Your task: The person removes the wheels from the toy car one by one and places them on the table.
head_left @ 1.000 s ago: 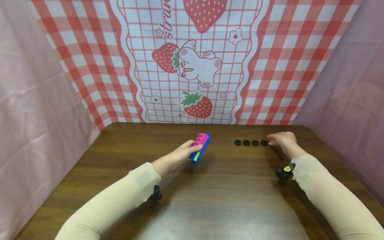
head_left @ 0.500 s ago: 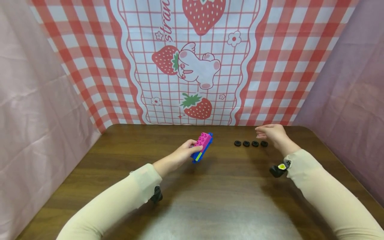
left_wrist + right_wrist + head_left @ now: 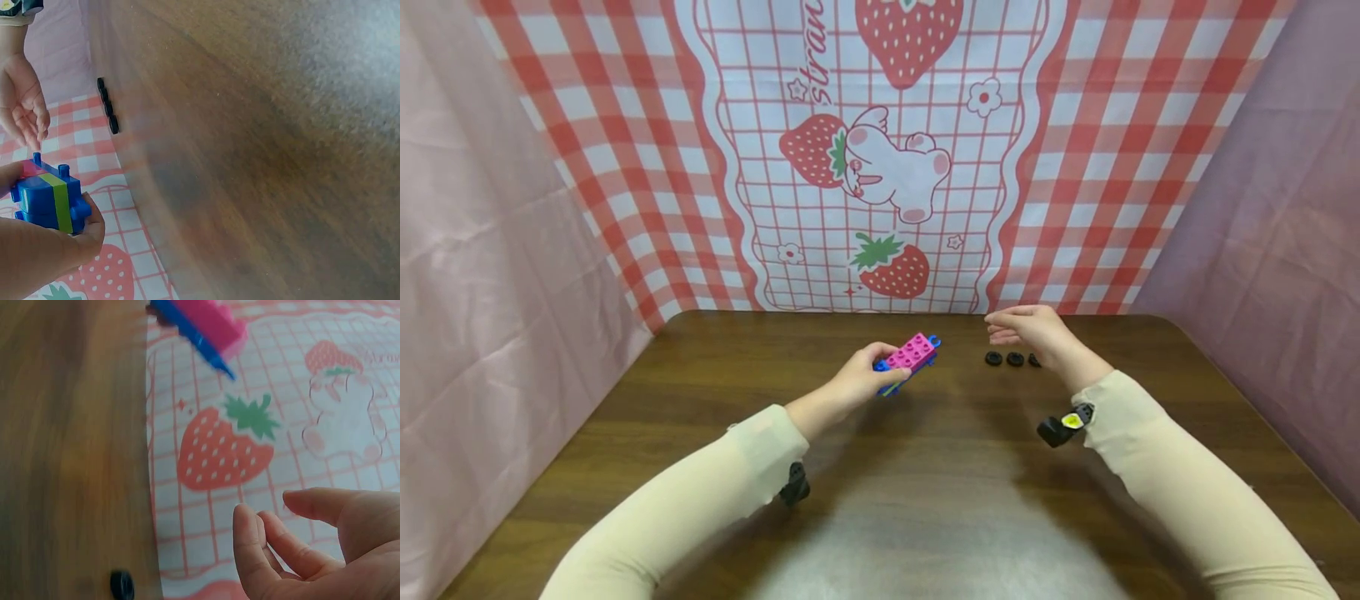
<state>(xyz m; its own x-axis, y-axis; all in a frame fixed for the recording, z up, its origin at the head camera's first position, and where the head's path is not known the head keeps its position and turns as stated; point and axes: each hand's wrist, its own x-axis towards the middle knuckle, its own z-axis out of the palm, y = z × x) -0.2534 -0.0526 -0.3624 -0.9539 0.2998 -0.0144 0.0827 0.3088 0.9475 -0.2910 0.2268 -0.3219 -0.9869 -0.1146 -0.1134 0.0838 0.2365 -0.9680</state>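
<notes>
My left hand (image 3: 853, 379) grips a toy block car body (image 3: 913, 353), thumb on one side and fingers on the other. A pink studded brick tops its blue base, and a lime-green band shows on its end (image 3: 60, 203) in the left wrist view. To the right, my right hand (image 3: 1037, 332) hovers over the table with loosely bent fingers; in the right wrist view a gap parts thumb and fingertips, with nothing between them. Below it several small black toy wheels (image 3: 993, 358) lie in a row, partly hidden by that hand. One wheel (image 3: 122, 585) appears in the right wrist view.
The brown wooden table (image 3: 880, 483) reaches back to a red-and-white strawberry cloth (image 3: 895, 167) hanging upright. Pink cloths hang at the left (image 3: 512, 250) and right (image 3: 1262, 208). A small black device is strapped at each wrist.
My right hand has moved left from beside the rightmost wheel, rising over the row. My left hand has rolled the car body so its pink studs face up more. The wheels have stayed on the table.
</notes>
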